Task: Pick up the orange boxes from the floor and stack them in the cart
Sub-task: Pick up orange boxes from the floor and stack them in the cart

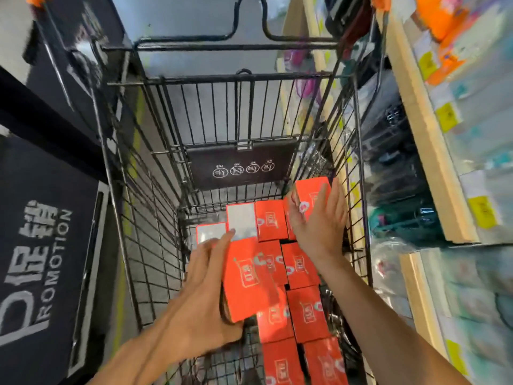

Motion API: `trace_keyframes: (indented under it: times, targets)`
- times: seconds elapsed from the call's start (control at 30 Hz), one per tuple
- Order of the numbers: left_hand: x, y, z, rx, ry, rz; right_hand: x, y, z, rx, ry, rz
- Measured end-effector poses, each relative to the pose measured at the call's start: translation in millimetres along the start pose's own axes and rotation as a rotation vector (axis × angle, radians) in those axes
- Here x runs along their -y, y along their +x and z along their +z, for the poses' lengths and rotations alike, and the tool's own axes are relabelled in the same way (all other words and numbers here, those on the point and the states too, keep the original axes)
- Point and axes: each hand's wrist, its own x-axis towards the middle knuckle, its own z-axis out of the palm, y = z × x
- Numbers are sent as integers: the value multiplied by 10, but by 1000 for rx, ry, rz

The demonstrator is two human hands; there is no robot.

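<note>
I look down into a black wire cart (150,245). Several orange boxes (301,265) lie in rows on its bottom, and two near the far end show a white face (241,219). My left hand (200,290) holds an orange box (247,276) above the left side of the pile, fingers along its left edge and thumb under its near end. My right hand (319,220) grips another orange box (312,194) at the far right corner of the cart, thumb on its left side and fingers on its right side.
A black promotion sign (41,262) stands to the left of the cart. Wooden shelves (427,151) with packaged goods and yellow price tags run close along the right. The cart's black child-seat flap (238,165) stands at the far end. Grey floor shows beyond.
</note>
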Motion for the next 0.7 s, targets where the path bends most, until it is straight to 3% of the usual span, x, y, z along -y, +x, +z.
trace_keyframes:
  times: [0.07, 0.2, 0.37, 0.7]
  targets:
    - [-60, 275, 7, 3, 30, 113, -40, -49, -36, -22, 97, -9]
    - [-252, 847, 47, -82, -19, 174, -104, -204, -140, -123, 228, -55]
    - [-87, 1433, 288, -98, 107, 281, -225, -401, -295, -91, 420, -34]
    - [159, 1772, 662, -17, 85, 164, -307, -701, -392, -45, 578, -59]
